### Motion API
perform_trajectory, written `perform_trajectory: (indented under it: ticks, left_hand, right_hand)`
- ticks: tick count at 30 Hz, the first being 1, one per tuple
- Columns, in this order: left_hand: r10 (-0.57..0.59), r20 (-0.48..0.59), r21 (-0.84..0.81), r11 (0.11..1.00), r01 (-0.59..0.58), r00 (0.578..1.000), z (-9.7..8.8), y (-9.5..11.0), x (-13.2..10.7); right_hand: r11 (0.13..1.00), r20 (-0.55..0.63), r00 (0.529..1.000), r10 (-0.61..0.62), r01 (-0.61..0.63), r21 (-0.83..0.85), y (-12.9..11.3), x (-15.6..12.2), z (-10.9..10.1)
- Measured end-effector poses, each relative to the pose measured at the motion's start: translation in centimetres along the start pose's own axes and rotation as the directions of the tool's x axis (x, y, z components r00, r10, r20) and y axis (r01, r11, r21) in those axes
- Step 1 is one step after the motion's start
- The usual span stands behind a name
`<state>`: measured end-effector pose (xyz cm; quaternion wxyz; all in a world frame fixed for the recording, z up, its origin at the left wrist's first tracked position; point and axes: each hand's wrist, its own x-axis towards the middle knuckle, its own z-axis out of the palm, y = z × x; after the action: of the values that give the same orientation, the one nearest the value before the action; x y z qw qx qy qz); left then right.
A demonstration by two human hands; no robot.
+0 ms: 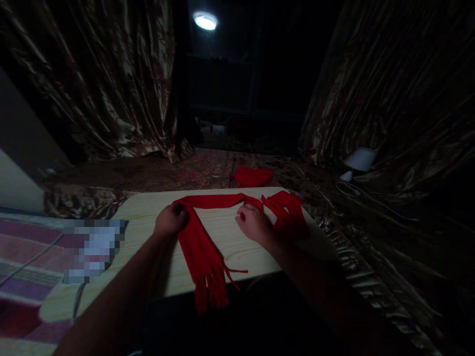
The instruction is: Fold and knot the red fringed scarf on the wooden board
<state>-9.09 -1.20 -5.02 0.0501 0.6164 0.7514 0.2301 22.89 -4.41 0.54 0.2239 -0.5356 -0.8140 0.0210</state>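
Firstly, one red scarf (198,242), fringed, on a pale wood-grained desk (139,210). Layout: a narrow strip along the far side, a broad panel running near from the bend at left, loose folds (291,212) at right.

Left hand (170,220): closed around the scarf at its far-left bend. Right hand (254,222): fingers curled inward, beside the strip; whether cloth is pinched cannot be told.

Hazards, as judged:
Item, fringe (211,294): reaches past the near edge of the desk; its weight could draw the panel off should the left hand slacken. Strands splay to the right and could knot or be trapped if the panel were turned over.
Item, loose folds: lie crookedly near the right side; a pull from the left could drag them into a twist, or a push could send them over the edge.
Item, far strip: narrow and apparently bunched; uneven tension between the hands would likely leave it creased.
Item, light: poor; edges and layers of the red cloth are easily misread.

Also present: a red bundle (254,176), beyond the far edge; a pale lamp (359,160), far right.
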Motion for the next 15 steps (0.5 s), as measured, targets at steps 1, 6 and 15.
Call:
perform_trajectory:
  ticks: [1, 6, 15]
  left_hand:
    - [-0.003, -0.003, -0.005, 1.000, 0.003, 1.000, 0.1, -0.1, 0.0]
    - [0.001, -0.012, -0.024, 1.000, -0.001, 1.000, 0.3, -0.3, 0.1]
    - [-0.022, -0.018, -0.038, 0.999, 0.022, 1.000, -0.3, 0.2, -0.3]
  right_hand:
    - [0.995, -0.085, 0.994, 0.072, -0.077, -0.058, 1.0, 0.7, -0.4]
    - [0.901, -0.035, 0.916, 0.399, -0.399, -0.172, 5.5, 5.1, -1.3]
    - [0.822, 0.143, 0.887, 0.439, -0.461, 0.335, 7.9, 10.1, 0.4]
